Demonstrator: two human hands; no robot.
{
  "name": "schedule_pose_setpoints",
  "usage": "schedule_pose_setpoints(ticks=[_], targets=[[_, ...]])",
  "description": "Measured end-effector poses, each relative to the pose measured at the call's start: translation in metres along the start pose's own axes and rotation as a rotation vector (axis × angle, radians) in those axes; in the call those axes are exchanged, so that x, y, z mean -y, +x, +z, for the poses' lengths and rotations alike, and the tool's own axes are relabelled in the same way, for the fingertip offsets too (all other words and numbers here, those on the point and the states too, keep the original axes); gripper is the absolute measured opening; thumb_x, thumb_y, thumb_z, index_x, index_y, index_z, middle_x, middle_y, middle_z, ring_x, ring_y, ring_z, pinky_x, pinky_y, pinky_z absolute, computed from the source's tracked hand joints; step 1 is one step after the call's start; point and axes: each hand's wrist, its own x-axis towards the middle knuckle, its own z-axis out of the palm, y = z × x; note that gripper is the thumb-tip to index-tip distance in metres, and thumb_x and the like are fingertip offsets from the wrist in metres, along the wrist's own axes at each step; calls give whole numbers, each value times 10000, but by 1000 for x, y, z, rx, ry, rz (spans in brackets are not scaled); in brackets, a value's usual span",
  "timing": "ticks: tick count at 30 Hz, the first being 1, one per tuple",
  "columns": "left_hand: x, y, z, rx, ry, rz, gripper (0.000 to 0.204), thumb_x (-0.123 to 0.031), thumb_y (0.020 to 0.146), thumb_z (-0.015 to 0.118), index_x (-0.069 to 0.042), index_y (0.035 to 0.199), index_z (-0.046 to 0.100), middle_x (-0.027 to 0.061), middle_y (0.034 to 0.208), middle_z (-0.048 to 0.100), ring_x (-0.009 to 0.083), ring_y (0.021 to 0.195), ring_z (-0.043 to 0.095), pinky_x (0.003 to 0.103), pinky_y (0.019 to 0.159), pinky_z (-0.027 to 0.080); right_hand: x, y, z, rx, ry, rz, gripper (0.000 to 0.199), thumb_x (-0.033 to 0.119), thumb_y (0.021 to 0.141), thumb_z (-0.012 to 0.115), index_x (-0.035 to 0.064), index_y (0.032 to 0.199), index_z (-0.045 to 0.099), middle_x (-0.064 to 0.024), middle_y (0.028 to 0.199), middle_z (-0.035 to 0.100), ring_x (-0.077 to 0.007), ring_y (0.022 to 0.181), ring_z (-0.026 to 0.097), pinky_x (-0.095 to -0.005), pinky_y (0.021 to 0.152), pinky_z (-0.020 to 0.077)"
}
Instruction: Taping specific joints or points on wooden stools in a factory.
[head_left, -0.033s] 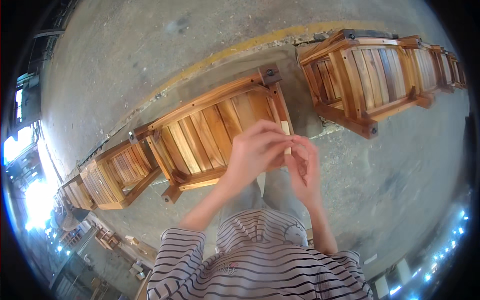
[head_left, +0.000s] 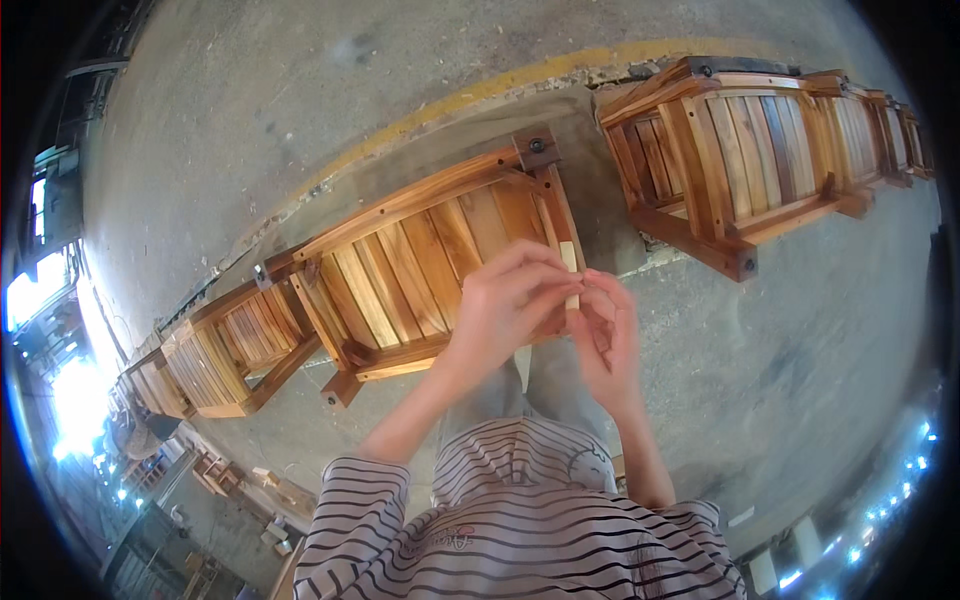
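Note:
Both my hands meet above the right end of a slatted wooden bench-like piece (head_left: pixel 405 268). Between them is a short, narrow, pale strip (head_left: pixel 569 256) whose material I cannot make out. My left hand (head_left: pixel 515 300) pinches it from the left with bent fingers. My right hand (head_left: pixel 608 325) closes on it from the other side, thumb and fingertips together near its lower end. The fingers partly cover the middle of the strip. Below my hands, the wooden piece has warm brown slats, a frame with small dark holes and a dark corner block (head_left: pixel 537 147).
More slatted wooden pieces continue the row: one at the right (head_left: pixel 755 150) with others behind it, and smaller ones at the left (head_left: pixel 215 360). A yellow line (head_left: pixel 480 95) crosses the concrete floor beyond them. Wood offcuts (head_left: pixel 215 470) lie at the lower left.

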Motion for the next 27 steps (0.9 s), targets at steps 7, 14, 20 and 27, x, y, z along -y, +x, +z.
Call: schedule_pose_setpoints(ticks=[7,14,20,27], targets=[[20,22,36,-161,276,264,169,-36,687,760,-80,841,701,42,874,642,232,819,614,330,695,456,-20,48,-33,-37,-146,160,273,-53,934,525,-10,1203,510,-135,999,661,-175,879,677,-271,774,526],[19,42,44,-422,233,24,120,31,735,734,-36,821,683,84,890,622,220,829,613,307,718,486,-20,63,-22,-2,-311,104,58,-24,934,553,-11,991,551,-119,852,673,-165,759,688,-266,623,522],[25,77,13,-859,166,-157,47,-22,810,705,-8,810,660,94,905,630,179,783,607,279,694,477,-37,43,-26,-87,-155,-21,115,-68,931,529,-25,1036,516,-156,923,655,-173,796,688,-239,633,525],[57,107,-26,-398,397,-10,78,-117,828,731,-51,870,726,42,1045,601,181,1020,552,314,900,431,-40,39,-53,-140,-65,175,78,-34,974,459,-32,1050,479,-157,940,638,-182,858,670,-287,785,535]])
